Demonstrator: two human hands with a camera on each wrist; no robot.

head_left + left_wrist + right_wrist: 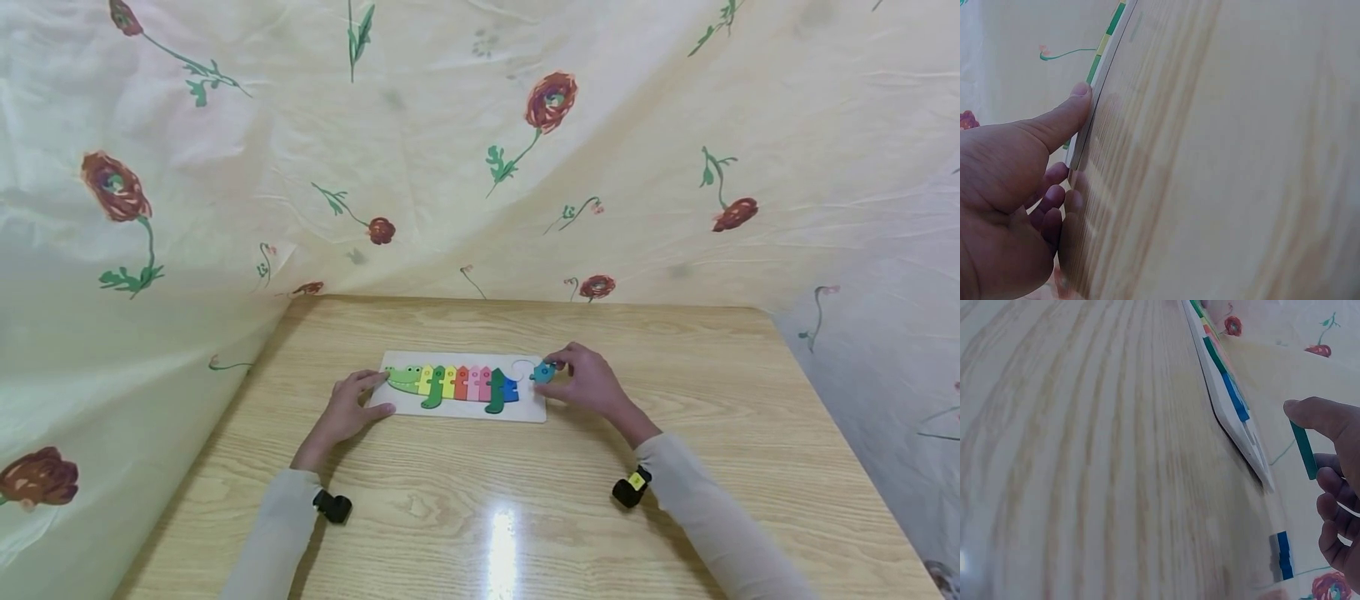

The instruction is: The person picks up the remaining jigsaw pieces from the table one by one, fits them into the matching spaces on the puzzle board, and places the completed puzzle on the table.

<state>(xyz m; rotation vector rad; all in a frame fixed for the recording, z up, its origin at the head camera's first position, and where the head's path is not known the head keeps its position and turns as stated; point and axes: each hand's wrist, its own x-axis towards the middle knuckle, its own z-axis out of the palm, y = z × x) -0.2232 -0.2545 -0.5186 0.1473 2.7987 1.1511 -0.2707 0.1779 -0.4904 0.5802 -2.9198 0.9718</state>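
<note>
A white puzzle board point(450, 410) lies on the table, its crocodile made of colored pieces with a light green head point(405, 379) at the left. My left hand point(347, 408) holds the board's left end. In the left wrist view the thumb point(1072, 112) presses at its edge, the other fingers bent just below. Between thumb and fingertips, my right hand point(588, 382) pinches a teal puzzle piece point(543, 372) over the board's right end. Seen in the right wrist view, that piece point(1303, 450) is edge-on and raised above the board. Bare outlined recess shows beside the dark blue piece point(509, 389).
Another blue puzzle piece point(1284, 555) lies on the table past the board's right end in the right wrist view. Floral cloth point(450, 167) hangs behind and beside the wooden table point(420, 500). Each wrist wears a black camera point(632, 490).
</note>
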